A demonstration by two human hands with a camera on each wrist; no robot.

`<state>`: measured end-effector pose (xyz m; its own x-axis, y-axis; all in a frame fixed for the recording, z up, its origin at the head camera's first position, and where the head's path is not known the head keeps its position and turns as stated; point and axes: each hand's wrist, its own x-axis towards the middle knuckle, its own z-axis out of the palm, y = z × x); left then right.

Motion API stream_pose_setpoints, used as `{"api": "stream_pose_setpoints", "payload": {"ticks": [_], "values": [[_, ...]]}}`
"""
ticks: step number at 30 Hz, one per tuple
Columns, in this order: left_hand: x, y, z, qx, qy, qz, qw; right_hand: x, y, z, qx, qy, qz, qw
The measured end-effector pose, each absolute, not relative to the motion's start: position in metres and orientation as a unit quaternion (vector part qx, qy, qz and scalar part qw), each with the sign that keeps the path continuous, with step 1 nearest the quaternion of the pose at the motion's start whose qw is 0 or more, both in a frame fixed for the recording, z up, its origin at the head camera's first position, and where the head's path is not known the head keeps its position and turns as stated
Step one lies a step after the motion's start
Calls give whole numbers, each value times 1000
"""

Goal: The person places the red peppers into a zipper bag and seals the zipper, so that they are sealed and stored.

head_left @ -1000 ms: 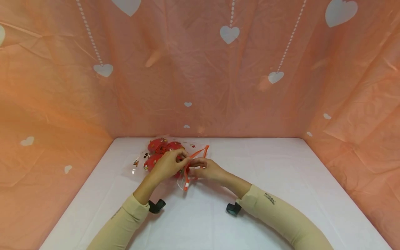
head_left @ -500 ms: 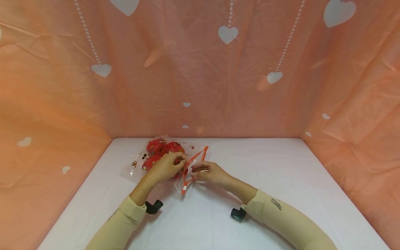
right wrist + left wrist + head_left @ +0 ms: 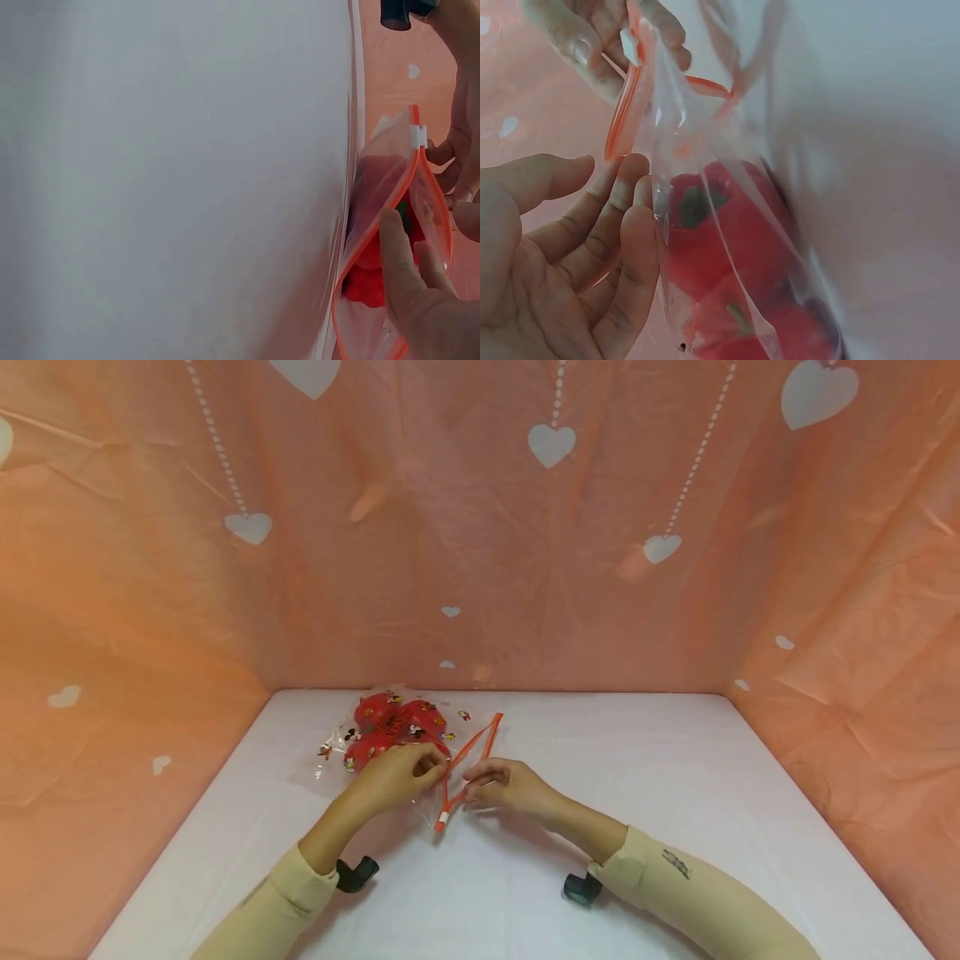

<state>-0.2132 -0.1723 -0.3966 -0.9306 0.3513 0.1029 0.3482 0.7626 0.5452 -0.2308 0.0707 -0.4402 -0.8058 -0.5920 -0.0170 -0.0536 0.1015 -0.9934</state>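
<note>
A clear zip bag [image 3: 480, 727] with cartoon prints and an orange zip edge lies at the back left of the table, its mouth gaping rightward. Inside are several red bell peppers [image 3: 727, 247], green stems showing. A white slider [image 3: 443, 817] sits at the near end of the zip. My left hand [image 3: 397, 773] is at the near side of the mouth; in the left wrist view its fingertips touch the bag's edge, thumb apart from them. At the opening, my right hand [image 3: 513, 787] has its extended fingers [image 3: 397, 251] against the orange rim.
White cloth covers the table [image 3: 675, 793]. Peach curtains [image 3: 487, 527] printed with white hearts enclose the back and sides. Dark wrist-worn devices [image 3: 582, 888] hang below both forearms.
The hands, close together at the bag mouth before, have drawn apart. My left hand came nearer the front, my right hand moved slightly right and forward, and the zip mouth gapes wider.
</note>
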Motion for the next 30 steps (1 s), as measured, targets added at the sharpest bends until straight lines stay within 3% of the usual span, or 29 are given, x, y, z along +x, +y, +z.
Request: {"api": "stream_pose_setpoints", "payload": {"ticks": [30], "values": [[-165, -196, -408, 244, 935, 255, 18, -197, 58, -444, -172, 703, -628, 286]]}}
